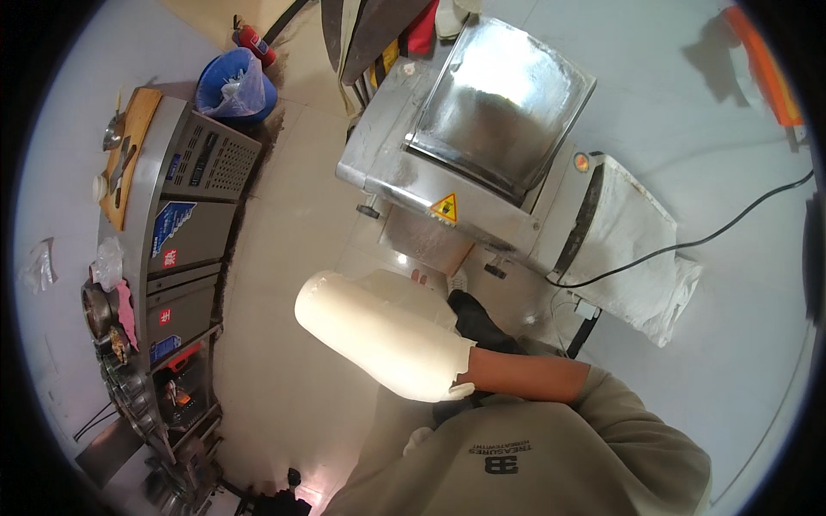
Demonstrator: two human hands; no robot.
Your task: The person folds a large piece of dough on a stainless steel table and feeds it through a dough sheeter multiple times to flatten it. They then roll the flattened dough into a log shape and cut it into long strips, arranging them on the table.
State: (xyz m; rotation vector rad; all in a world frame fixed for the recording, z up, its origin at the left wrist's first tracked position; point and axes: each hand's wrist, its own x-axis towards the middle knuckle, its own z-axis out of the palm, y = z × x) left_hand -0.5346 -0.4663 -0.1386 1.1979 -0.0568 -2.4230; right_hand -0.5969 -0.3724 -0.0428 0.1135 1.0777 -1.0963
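Observation:
A thick, smooth, cream-coloured sheet of what looks like dough [387,335] drapes over my right forearm [523,374], wrapping it from mid-forearm onward. It hides my right hand completely, so its fingers cannot be seen. The sheet's rounded end points left, and its ragged edge lies around the forearm. My left hand is out of view or covered; which of these cannot be told. Beyond the sheet stands a stainless-steel machine, probably a dough sheeter [393,161], with a shiny sloping metal pan [497,103] on top and a yellow warning sticker [445,208] on its front.
At left runs a steel counter with cabinets [193,242], bearing a wooden board [139,122] with knives, and metal bowls [97,309]. A lined blue bin [264,106] and a fire extinguisher [255,45] stand beyond. A black cable [723,229] crosses a white-covered surface [632,238] at right.

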